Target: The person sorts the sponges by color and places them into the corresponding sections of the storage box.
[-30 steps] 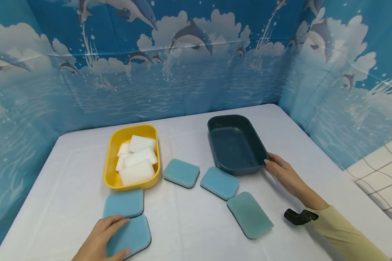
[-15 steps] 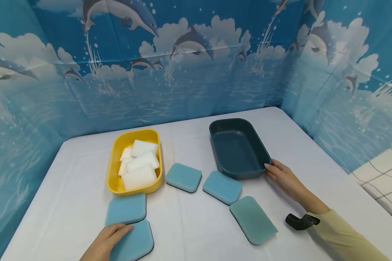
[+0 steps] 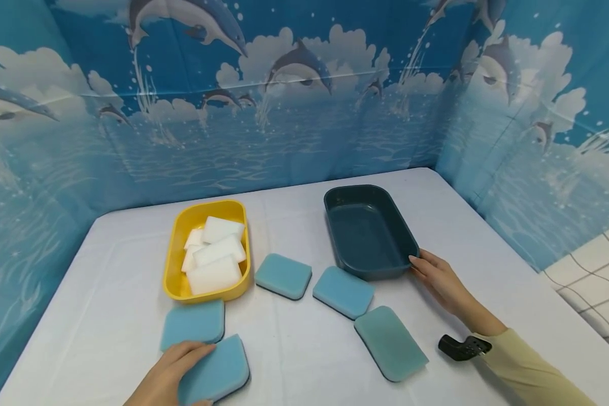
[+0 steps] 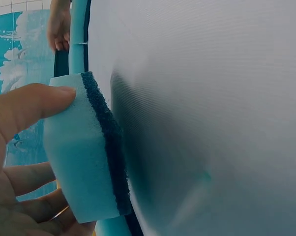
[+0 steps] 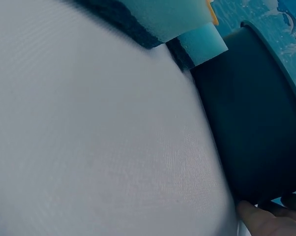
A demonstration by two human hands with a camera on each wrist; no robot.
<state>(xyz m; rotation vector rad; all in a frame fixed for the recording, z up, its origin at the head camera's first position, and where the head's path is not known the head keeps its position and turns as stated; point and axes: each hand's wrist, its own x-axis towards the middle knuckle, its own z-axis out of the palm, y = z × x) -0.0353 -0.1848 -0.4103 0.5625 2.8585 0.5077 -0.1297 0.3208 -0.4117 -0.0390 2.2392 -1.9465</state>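
Observation:
A light blue sponge (image 3: 220, 369) with a dark scouring layer is in my left hand (image 3: 164, 375), thumb on one edge and fingers on the other. In the left wrist view that sponge (image 4: 79, 157) stands slightly tilted off the white cloth, above its shadow. My right hand (image 3: 444, 285) holds the near right corner of a dark teal tub (image 3: 367, 231), thumb on the near side and fingers along the right. In the right wrist view, fingertips (image 5: 258, 219) touch the tub's wall (image 5: 251, 113) low down.
A yellow tub (image 3: 170, 265) holds several white sponge blocks (image 3: 220, 251). Another blue sponge (image 3: 193, 324) lies before it. Three more sponges lie between the tubs and nearer me: one left (image 3: 283, 275), one middle (image 3: 343, 290), a greener one (image 3: 391, 344). A dolphin-print curtain (image 3: 284, 141) walls the back.
My left fingers have closed on the near sponge, which has shifted slightly right and turned. My right hand stays at the dark tub's corner. The head view has tipped a little.

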